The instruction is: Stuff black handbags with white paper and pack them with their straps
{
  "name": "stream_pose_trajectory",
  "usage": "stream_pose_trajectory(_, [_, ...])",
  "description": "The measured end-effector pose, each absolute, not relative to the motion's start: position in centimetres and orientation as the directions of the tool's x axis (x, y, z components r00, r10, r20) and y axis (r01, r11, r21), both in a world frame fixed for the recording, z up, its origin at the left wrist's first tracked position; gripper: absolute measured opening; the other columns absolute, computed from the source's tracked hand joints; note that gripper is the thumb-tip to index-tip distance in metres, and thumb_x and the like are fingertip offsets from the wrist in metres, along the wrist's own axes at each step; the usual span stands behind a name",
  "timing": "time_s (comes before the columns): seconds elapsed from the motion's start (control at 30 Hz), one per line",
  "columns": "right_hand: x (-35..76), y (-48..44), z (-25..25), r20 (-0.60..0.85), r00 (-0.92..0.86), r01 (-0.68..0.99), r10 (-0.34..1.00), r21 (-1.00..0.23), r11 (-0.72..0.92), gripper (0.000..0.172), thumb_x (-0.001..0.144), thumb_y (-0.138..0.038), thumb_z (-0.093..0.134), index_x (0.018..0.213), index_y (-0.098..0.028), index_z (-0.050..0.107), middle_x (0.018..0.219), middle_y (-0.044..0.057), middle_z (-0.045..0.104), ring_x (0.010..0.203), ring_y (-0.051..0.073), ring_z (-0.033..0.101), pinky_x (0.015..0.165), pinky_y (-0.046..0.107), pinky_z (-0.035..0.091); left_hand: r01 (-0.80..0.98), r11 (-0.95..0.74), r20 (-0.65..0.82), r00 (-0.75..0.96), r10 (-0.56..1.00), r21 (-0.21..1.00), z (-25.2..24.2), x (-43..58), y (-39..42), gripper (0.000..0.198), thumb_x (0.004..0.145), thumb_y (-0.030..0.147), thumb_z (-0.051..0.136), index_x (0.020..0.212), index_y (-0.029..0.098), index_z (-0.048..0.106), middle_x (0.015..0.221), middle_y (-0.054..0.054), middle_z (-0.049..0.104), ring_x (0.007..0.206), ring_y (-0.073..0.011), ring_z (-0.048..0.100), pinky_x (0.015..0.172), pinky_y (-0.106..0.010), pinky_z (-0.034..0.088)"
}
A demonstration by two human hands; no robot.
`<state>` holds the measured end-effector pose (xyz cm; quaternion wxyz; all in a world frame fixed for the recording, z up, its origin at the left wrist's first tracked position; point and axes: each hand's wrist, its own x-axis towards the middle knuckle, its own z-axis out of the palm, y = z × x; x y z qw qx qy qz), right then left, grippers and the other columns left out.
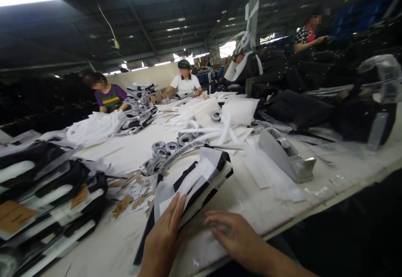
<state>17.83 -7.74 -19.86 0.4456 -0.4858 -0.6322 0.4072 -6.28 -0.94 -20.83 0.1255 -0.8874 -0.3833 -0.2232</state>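
A black bag (pixel 201 185), partly covered with white wrapping sheet and with a curved handle in clear plastic, lies tilted on the table in front of me. My left hand (pixel 166 231) grips its near left side, fingers along the white sheet and thumb hidden. Just right of the bag, my right hand (pixel 235 231) is apart from it, with its fingers loosely bent and nothing visible in them. A grey tape dispenser (pixel 284 155) stands farther right on the white table (pixel 220 243).
Stacked wrapped black bags (pixel 56 201) fill the left side. Paper scraps (pixel 138 193), plastic rolls (pixel 160 153) and white foam sheets (pixel 240 109) lie beyond my hands. Black bags (pixel 301 107) are piled at right by a post (pixel 253 17). Several people work farther back.
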Motion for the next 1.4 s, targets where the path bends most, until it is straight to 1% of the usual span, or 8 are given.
stream_pose_trajectory(0.17, [30.1,-5.9,-20.9,0.520,0.018,0.886,0.854,-0.404,0.228,0.037,0.097,-0.025,0.047,0.129,-0.019,0.064,0.139,0.013,0.059,0.133,0.028,0.050,0.112,0.049,0.042,0.816,-0.568,0.435,0.476,0.764,0.105,-20.2,-7.2,-0.7,0.087,0.086,0.011,0.051,0.157,0.034,0.008,0.152,-0.002,0.046,0.124,-0.0234,0.061,0.093,-0.033,0.057])
stream_pose_trajectory(0.37, [40.0,-7.1,-23.9,0.492,0.014,1.000,0.871,-0.013,-0.009,0.034,0.096,-0.019,0.044,0.119,-0.008,0.067,0.119,0.020,0.069,0.109,0.032,0.064,0.095,0.048,0.053,0.834,-0.510,0.430,0.390,0.814,0.209,-20.0,-7.0,-0.7,0.086,0.087,0.013,0.054,0.156,0.041,0.010,0.148,0.001,0.051,0.119,-0.0238,0.064,0.091,-0.034,0.059])
stream_pose_trajectory(0.63, [38.6,-7.4,-20.3,0.395,0.082,0.995,0.915,0.023,-0.099,0.029,0.098,-0.021,0.046,0.089,-0.019,0.074,0.091,0.008,0.075,0.089,0.028,0.069,0.073,0.039,0.052,0.828,-0.531,0.417,0.423,0.804,0.183,-20.2,-6.6,-1.2,0.084,0.088,0.010,0.052,0.156,0.038,0.012,0.152,0.000,0.047,0.125,-0.0233,0.060,0.092,-0.033,0.058])
stream_pose_trajectory(0.77, [37.3,-6.6,-17.8,0.524,0.041,0.999,0.851,-0.017,-0.038,0.028,0.096,-0.018,0.047,0.098,-0.017,0.074,0.104,0.010,0.075,0.100,0.027,0.068,0.093,0.044,0.050,0.815,-0.549,0.429,0.436,0.792,0.186,-20.1,-6.6,-1.0,0.087,0.086,0.009,0.054,0.156,0.039,0.013,0.152,-0.001,0.047,0.124,-0.0240,0.061,0.092,-0.034,0.058])
stream_pose_trajectory(0.93, [30.6,-8.3,-16.7,0.550,-0.062,0.917,0.833,-0.298,0.265,0.030,0.097,-0.020,0.045,0.110,-0.018,0.072,0.120,0.009,0.071,0.114,0.024,0.065,0.108,0.041,0.045,0.827,-0.525,0.436,0.405,0.804,0.199,-20.0,-6.5,-1.0,0.090,0.084,0.008,0.056,0.156,0.040,0.012,0.151,0.000,0.047,0.123,-0.0243,0.062,0.091,-0.034,0.059])
stream_pose_trajectory(1.13, [24.2,-11.4,-16.7,0.082,-0.377,0.686,0.923,-0.645,0.337,0.025,0.095,-0.033,0.056,0.111,-0.025,0.073,0.107,0.005,0.076,0.097,0.022,0.072,0.087,0.028,0.057,0.828,-0.526,0.435,0.408,0.802,0.193,-20.1,-6.5,-0.9,0.093,0.082,0.008,0.058,0.156,0.041,0.012,0.151,0.000,0.047,0.124,-0.0235,0.060,0.092,-0.032,0.058])
stream_pose_trajectory(1.3, [25.6,-7.8,-20.6,0.288,0.018,0.843,0.957,-0.519,0.140,0.049,0.099,-0.046,0.048,0.138,-0.017,0.058,0.143,0.016,0.056,0.133,0.030,0.051,0.112,0.048,0.042,0.815,-0.548,0.438,0.430,0.790,0.188,-20.5,-6.5,-0.9,0.093,0.082,0.008,0.058,0.157,0.039,0.010,0.154,0.000,0.043,0.128,-0.0233,0.057,0.094,-0.032,0.057])
stream_pose_trajectory(1.4, [24.9,-5.6,-23.9,0.288,0.039,0.918,0.957,-0.388,0.079,0.070,0.089,-0.053,0.061,0.145,-0.012,0.050,0.154,0.023,0.038,0.144,0.039,0.033,0.114,0.060,0.032,0.824,-0.531,0.445,0.406,0.798,0.199,-20.6,-6.5,-1.0,0.091,0.083,0.008,0.057,0.157,0.038,0.012,0.154,0.000,0.042,0.129,-0.0236,0.056,0.095,-0.033,0.057])
